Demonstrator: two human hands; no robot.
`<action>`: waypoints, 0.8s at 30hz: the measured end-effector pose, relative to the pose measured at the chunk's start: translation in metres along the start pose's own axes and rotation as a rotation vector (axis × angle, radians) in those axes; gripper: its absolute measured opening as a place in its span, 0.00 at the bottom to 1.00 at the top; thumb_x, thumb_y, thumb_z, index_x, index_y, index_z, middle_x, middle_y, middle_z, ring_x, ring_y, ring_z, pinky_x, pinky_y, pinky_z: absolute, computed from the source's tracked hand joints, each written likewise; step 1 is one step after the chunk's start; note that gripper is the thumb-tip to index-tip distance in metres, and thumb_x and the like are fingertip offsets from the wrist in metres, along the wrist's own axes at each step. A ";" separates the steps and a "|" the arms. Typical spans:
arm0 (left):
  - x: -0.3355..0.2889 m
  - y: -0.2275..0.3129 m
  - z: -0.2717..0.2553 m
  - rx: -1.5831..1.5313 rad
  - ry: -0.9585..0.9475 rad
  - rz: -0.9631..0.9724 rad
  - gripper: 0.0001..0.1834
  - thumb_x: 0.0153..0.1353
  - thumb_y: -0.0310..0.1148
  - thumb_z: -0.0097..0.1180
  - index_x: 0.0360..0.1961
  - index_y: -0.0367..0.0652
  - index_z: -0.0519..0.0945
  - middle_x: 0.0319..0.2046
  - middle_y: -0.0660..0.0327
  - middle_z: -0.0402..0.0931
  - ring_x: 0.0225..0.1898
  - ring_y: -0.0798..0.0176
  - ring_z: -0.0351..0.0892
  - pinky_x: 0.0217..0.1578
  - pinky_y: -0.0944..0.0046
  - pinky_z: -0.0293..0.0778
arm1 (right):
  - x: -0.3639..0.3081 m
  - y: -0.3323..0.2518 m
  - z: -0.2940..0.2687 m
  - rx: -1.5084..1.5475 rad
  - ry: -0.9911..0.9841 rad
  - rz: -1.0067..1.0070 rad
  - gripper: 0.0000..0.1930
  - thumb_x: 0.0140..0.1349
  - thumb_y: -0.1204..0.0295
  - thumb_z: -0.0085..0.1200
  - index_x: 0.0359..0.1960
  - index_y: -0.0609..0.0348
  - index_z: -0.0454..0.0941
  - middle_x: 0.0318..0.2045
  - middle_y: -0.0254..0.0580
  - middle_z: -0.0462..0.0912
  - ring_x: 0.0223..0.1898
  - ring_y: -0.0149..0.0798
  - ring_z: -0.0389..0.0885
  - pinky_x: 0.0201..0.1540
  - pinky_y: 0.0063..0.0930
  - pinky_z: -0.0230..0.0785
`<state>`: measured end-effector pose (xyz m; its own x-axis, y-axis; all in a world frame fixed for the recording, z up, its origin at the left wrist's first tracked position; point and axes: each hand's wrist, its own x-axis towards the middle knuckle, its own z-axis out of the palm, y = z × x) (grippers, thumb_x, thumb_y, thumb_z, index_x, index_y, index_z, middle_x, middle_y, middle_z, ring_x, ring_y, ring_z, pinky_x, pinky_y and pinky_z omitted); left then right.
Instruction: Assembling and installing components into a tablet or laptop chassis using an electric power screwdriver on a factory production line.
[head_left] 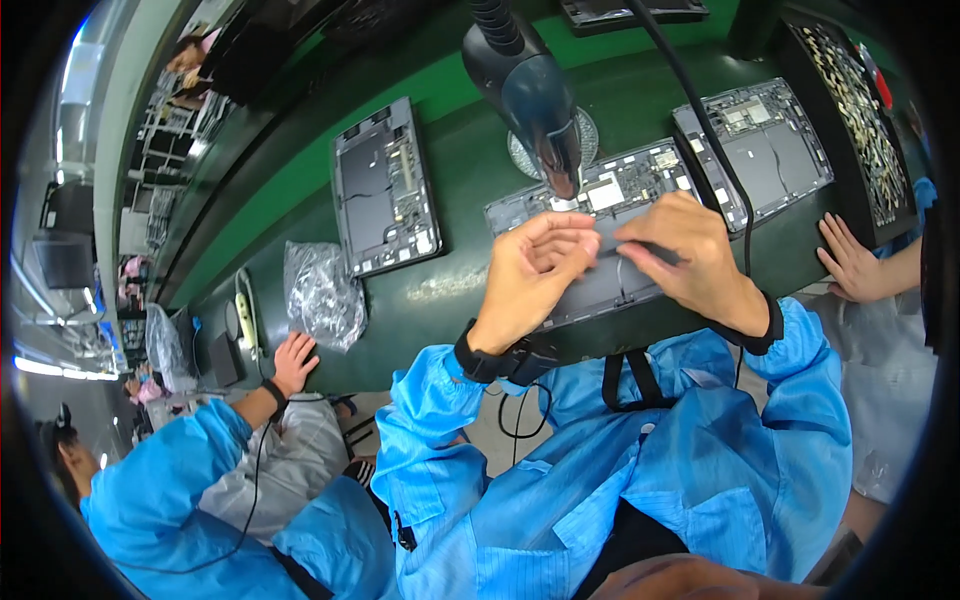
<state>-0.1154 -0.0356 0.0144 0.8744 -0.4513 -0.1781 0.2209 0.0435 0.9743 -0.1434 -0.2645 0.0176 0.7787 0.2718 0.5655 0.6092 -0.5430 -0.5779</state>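
Note:
An opened tablet [625, 185] with its circuit boards showing lies on the green bench in front of me. My left hand [535, 265] hovers over its dark lower half, fingers curled together, thumb and fingertips pinching near the middle. My right hand [685, 250] rests on the same tablet and grips a thin dark tool [655, 250] that points left toward my left fingertips. A black scanner head [535, 95] on a flexible neck hangs just above the tablet's top edge. Whether my left fingers hold a small part cannot be made out.
A second opened tablet [385, 190] lies to the left, a third [765, 145] to the right. A crumpled clear bag [320, 290] sits at the bench edge. One co-worker's hand [293, 360] rests at left, another's [850, 260] at right. A tray of small parts [860, 120] stands far right.

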 end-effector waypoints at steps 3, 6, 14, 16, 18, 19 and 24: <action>0.014 0.016 -0.015 0.706 0.039 0.380 0.13 0.64 0.28 0.66 0.50 0.36 0.85 0.44 0.56 0.87 0.46 0.61 0.83 0.47 0.60 0.77 | 0.002 0.025 -0.009 -0.145 0.136 0.062 0.11 0.49 0.81 0.71 0.35 0.62 0.86 0.33 0.43 0.87 0.35 0.46 0.82 0.40 0.35 0.72; 0.036 0.017 -0.020 0.803 -0.019 0.561 0.14 0.59 0.28 0.67 0.47 0.40 0.87 0.46 0.55 0.86 0.48 0.51 0.82 0.53 0.54 0.73 | 0.008 0.039 -0.020 -0.207 0.119 0.105 0.11 0.48 0.81 0.70 0.35 0.61 0.86 0.34 0.43 0.87 0.38 0.48 0.81 0.42 0.37 0.73; 0.068 0.012 -0.013 0.977 -0.154 0.617 0.22 0.55 0.29 0.70 0.52 0.39 0.85 0.54 0.52 0.81 0.56 0.46 0.79 0.58 0.50 0.72 | 0.004 0.066 -0.044 -0.261 0.070 0.213 0.10 0.50 0.80 0.70 0.35 0.60 0.86 0.36 0.40 0.88 0.40 0.47 0.81 0.44 0.38 0.74; 0.075 0.012 -0.007 0.994 -0.172 0.623 0.22 0.55 0.29 0.70 0.52 0.39 0.84 0.54 0.52 0.81 0.56 0.46 0.79 0.59 0.50 0.72 | 0.005 0.071 -0.045 -0.233 0.016 0.217 0.09 0.50 0.78 0.70 0.34 0.61 0.86 0.37 0.40 0.88 0.42 0.47 0.81 0.45 0.38 0.74; 0.078 0.013 -0.002 1.021 -0.181 0.617 0.22 0.55 0.29 0.71 0.53 0.40 0.84 0.54 0.52 0.81 0.56 0.45 0.79 0.59 0.49 0.73 | 0.012 0.074 -0.039 -0.204 0.007 0.206 0.09 0.50 0.77 0.70 0.35 0.60 0.86 0.36 0.40 0.88 0.42 0.46 0.80 0.46 0.38 0.73; 0.081 0.012 0.002 1.031 -0.183 0.605 0.23 0.55 0.29 0.71 0.53 0.40 0.84 0.55 0.52 0.80 0.56 0.46 0.79 0.58 0.50 0.74 | 0.014 0.076 -0.037 -0.175 -0.002 0.191 0.09 0.50 0.77 0.71 0.35 0.60 0.87 0.36 0.40 0.87 0.43 0.46 0.80 0.47 0.38 0.73; 0.093 0.013 0.007 1.073 -0.182 0.576 0.23 0.54 0.29 0.71 0.53 0.41 0.84 0.54 0.54 0.80 0.54 0.47 0.79 0.53 0.51 0.78 | 0.008 0.086 -0.032 -0.116 -0.071 0.267 0.10 0.50 0.75 0.72 0.35 0.59 0.88 0.38 0.38 0.86 0.46 0.44 0.79 0.52 0.39 0.69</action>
<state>-0.0345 -0.0831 0.0113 0.6348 -0.7301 0.2528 -0.7190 -0.4383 0.5394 -0.0892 -0.3349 -0.0087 0.9203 0.1599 0.3571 0.3632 -0.6886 -0.6276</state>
